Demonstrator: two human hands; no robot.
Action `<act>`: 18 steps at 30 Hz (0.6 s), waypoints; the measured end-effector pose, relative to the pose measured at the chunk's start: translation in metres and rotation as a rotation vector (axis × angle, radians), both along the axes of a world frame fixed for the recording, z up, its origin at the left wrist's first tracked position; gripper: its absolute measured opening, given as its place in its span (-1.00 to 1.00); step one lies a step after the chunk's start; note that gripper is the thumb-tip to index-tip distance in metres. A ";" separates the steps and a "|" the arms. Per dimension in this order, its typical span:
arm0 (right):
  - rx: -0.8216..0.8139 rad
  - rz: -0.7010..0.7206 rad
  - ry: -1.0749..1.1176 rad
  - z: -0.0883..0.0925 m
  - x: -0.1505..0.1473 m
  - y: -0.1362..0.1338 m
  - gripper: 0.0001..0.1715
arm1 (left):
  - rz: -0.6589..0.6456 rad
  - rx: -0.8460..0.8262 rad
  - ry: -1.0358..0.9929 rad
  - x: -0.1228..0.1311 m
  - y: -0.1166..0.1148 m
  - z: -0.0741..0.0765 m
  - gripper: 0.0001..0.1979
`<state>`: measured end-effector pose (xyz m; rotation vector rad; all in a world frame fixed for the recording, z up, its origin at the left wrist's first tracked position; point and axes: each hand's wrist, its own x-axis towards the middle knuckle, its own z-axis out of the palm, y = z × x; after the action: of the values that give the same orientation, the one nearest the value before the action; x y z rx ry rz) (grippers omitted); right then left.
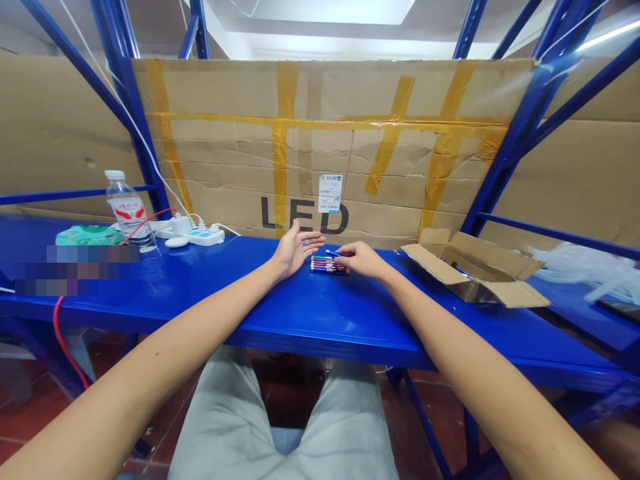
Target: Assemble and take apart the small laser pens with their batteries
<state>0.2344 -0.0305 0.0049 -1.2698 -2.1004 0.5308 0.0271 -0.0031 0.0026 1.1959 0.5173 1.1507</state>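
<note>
My left hand (291,251) rests its edge on the blue tabletop, fingers stretched out and palm turned toward the right; it holds nothing. A small purple spot shows on its fingers. My right hand (363,259) pinches a slim blue pen-shaped stick (333,253) with a silvery tip, which points toward the left palm. Just below it lies a tidy bundle of similar metallic sticks (321,265) in green, red, purple and blue, side by side between the two hands. The right fingers hide the bundle's right end.
An opened cardboard box (480,270) stands at the right, something small inside. To the left are a water bottle (131,213), a white power strip (207,235), cables and a green packet (90,235). A large taped carton (225,160) backs the blue table (320,313).
</note>
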 end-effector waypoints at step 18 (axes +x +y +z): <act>0.190 -0.032 -0.119 0.004 0.005 0.000 -0.67 | -0.014 0.027 0.070 -0.001 0.004 -0.002 -0.23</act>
<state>0.2395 -0.0308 0.0088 -1.2499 -2.1661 0.2399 0.0258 0.0008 0.0002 1.2644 0.5476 1.1101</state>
